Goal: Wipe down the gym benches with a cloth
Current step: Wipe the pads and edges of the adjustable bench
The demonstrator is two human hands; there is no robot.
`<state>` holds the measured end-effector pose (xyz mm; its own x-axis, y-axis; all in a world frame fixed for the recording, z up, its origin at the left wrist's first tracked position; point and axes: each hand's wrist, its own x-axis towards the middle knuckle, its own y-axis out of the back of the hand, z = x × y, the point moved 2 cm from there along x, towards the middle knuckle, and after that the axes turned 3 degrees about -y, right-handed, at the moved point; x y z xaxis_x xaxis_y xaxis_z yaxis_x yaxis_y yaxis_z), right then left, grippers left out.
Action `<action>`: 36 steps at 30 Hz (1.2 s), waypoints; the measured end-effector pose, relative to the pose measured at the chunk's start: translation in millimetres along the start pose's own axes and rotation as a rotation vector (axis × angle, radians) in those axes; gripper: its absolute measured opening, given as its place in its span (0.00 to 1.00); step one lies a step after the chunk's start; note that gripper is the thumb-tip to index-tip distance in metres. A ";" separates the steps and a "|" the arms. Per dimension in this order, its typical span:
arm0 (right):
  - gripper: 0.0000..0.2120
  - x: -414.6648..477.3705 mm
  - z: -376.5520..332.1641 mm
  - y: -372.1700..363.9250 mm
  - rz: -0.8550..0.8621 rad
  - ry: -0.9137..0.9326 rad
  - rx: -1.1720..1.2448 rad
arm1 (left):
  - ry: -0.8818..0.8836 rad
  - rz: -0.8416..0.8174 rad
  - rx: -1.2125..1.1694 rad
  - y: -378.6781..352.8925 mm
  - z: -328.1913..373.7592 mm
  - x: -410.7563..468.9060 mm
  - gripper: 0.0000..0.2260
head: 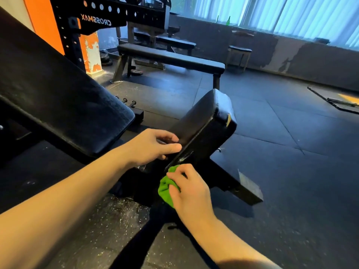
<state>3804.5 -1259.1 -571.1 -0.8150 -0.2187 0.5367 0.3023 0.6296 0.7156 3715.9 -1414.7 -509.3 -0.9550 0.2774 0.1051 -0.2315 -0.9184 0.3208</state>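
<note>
— Now, the surface?
— Black seat pad (202,121), tilted, far corner torn (pale filling showing). Left grip (151,147) curls over its lower edge; right grip (191,191) pinches the green cloth (165,189) against the pad's lower corner.
— Room?
— Dark rubber floor (291,171), white-flecked nearby; flat bench (171,57) behind; blinds (291,12) lit.

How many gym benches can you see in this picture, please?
3: the adjustable bench nearest, touched by the green cloth; a flat bench beyond it; a second flat bench behind that, by the rack. Others may be hidden.
</note>
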 end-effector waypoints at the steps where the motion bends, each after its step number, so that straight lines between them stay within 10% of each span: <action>1: 0.12 4.9 1.7 6.0 0.029 -0.010 0.012 | -0.002 0.002 -0.013 -0.1 -0.8 0.5 0.11; 7: 0.11 53.7 2.4 77.9 0.424 -0.023 0.034 | 0.014 -0.023 -0.006 1.1 2.4 -1.8 0.14; 15: 0.13 0.2 3.3 1.7 0.061 0.034 -0.091 | -0.001 -0.041 0.008 1.7 -0.8 -0.6 0.13; 22: 0.12 52.7 5.3 77.2 0.379 -0.046 0.033 | 0.003 -0.045 -0.031 3.0 -5.9 3.3 0.13; 31: 0.13 5.4 1.9 4.3 0.061 0.052 -0.069 | 0.012 -0.071 -0.028 2.5 -8.2 4.1 0.12; 36: 0.12 51.8 3.2 78.4 0.386 -0.036 0.051 | 0.027 -0.056 -0.009 4.0 -8.0 4.1 0.14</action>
<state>3784.3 -1218.6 -488.6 -0.6632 0.0668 0.7454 0.5657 0.6969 0.4409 3709.6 -1419.5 -515.1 -0.9453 0.3204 0.0618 -0.2858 -0.9043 0.3171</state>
